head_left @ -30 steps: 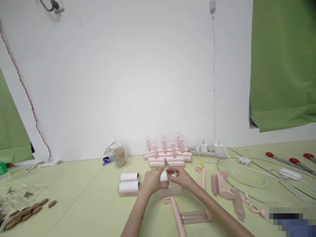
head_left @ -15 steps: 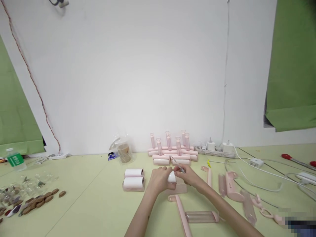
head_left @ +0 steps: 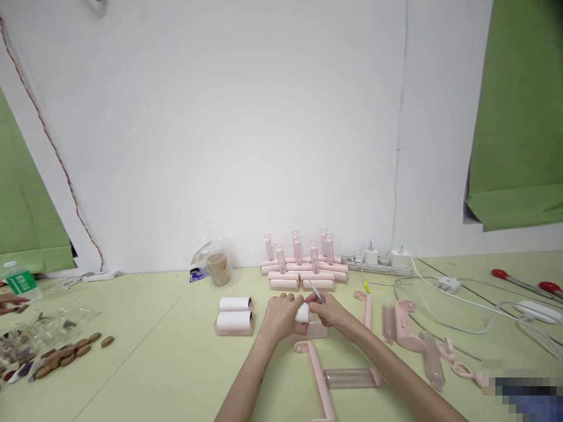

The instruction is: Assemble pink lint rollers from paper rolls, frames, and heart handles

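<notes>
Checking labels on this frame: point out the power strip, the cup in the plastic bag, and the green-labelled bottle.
Power strip [head_left: 379, 269]: head view, front side.
Cup [head_left: 219, 269]: head view, middle of its side, seen through the bag.
Green-labelled bottle [head_left: 21, 283]: head view, on the label.

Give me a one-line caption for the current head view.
Left hand holds a white roll, right hand a slim metallic tool, before pink lint rollers.

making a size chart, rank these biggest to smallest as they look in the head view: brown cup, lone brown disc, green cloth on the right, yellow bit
1. green cloth, though cut off by the frame
2. brown cup
3. lone brown disc
4. yellow bit
</notes>
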A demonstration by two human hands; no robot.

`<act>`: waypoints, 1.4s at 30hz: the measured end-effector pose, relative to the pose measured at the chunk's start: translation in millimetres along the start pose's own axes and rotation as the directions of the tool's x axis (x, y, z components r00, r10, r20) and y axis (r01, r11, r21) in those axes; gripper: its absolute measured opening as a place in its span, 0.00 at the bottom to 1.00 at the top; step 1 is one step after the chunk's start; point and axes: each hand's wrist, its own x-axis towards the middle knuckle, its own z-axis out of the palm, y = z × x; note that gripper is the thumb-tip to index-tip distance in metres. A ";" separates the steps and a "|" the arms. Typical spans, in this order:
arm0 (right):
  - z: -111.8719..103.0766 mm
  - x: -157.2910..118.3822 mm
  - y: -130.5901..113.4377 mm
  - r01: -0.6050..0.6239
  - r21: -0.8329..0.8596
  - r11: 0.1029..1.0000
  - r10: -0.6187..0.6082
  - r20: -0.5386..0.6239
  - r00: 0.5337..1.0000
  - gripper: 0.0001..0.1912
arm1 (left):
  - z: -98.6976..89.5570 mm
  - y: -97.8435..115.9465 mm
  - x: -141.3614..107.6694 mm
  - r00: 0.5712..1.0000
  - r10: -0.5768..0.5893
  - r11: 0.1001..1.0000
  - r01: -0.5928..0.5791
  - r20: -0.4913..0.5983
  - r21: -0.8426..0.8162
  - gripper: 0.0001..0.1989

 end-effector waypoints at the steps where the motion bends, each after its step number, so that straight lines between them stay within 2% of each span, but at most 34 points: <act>1: -0.5 0.5 0.1 -0.004 0.000 1.000 0.004 0.000 1.000 0.02 | 0.1 -0.4 0.2 1.000 -0.010 1.000 0.010 -0.003 -0.007 0.17; 6: -5.5 2.8 0.5 -0.008 -0.035 0.999 0.007 -0.031 0.999 0.06 | -0.7 -7.3 -0.6 0.994 -0.105 0.992 0.103 -0.028 -0.070 0.16; 9: -10.1 2.3 -4.5 0.060 -0.046 0.997 -0.065 -0.119 0.991 0.08 | -4.5 -12.2 -2.5 0.984 -0.169 0.977 0.159 -0.060 -0.145 0.17; 12: -16.0 -1.7 -18.3 0.200 -0.032 0.979 -0.202 -0.249 0.947 0.14 | -10.8 -9.5 -3.8 0.975 -0.197 0.948 0.164 -0.098 -0.271 0.18; 15: -23.4 -8.7 -36.6 0.373 -0.037 0.927 -0.363 -0.334 0.870 0.14 | -14.0 1.0 -3.0 0.978 -0.150 0.908 0.078 -0.147 -0.411 0.17; 18: -29.2 -15.6 -49.8 0.487 -0.054 0.871 -0.474 -0.349 0.808 0.16 | -9.7 9.7 -0.6 0.976 -0.085 0.764 -0.065 -0.201 -0.642 0.17; 21: -29.3 -19.5 -53.5 0.524 -0.070 0.849 -0.513 -0.345 0.786 0.16 | -1.3 11.0 1.1 0.976 -0.081 0.580 -0.120 -0.204 -0.806 0.18; 23: -25.7 -19.7 -52.2 0.529 -0.087 0.844 -0.526 -0.323 0.787 0.16 | 3.0 10.0 1.8 0.977 -0.087 0.564 -0.112 -0.194 -0.818 0.18; 25: -20.8 -18.1 -49.2 0.514 -0.115 0.850 -0.525 -0.258 0.811 0.17 | 5.4 9.7 2.9 0.974 -0.090 0.538 -0.130 -0.210 -0.833 0.18; 28: -15.3 -12.8 -40.5 0.475 -0.176 0.863 -0.500 -0.148 0.853 0.20 | 7.7 9.9 6.5 0.956 -0.138 0.447 -0.173 -0.258 -0.878 0.17; 30: -14.0 -8.9 -31.1 0.443 -0.215 0.870 -0.471 -0.103 0.876 0.26 | 9.5 9.1 9.8 0.938 -0.195 0.404 -0.188 -0.286 -0.895 0.17; 33: -11.3 -4.4 -12.8 0.374 -0.263 0.890 -0.399 -0.050 0.916 0.42 | 10.3 7.7 13.4 0.909 -0.281 0.372 -0.193 -0.308 -0.908 0.17; 34: -9.0 -3.4 -6.6 0.353 -0.273 0.895 -0.376 -0.037 0.926 0.42 | 8.9 8.0 13.7 0.899 -0.305 0.359 -0.197 -0.314 -0.912 0.17; 35: -5.6 -2.7 -1.0 0.336 -0.278 0.900 -0.357 -0.028 0.934 0.38 | 6.4 8.8 13.4 0.890 -0.324 0.346 -0.204 -0.321 -0.916 0.16; 38: 6.9 -1.6 8.9 0.324 -0.257 0.911 -0.343 -0.032 0.939 0.14 | -6.8 13.6 9.1 0.862 -0.362 0.317 -0.244 -0.355 -0.916 0.15; 40: 11.7 -1.7 7.0 0.351 -0.213 0.912 -0.374 -0.074 0.925 0.13 | -16.6 16.4 5.1 0.825 -0.393 0.314 -0.294 -0.405 -0.903 0.18; 42: 9.0 -2.6 -1.6 0.397 -0.156 0.905 -0.420 -0.173 0.891 0.16 | -22.9 16.5 2.1 0.779 -0.424 0.365 -0.320 -0.463 -0.874 0.21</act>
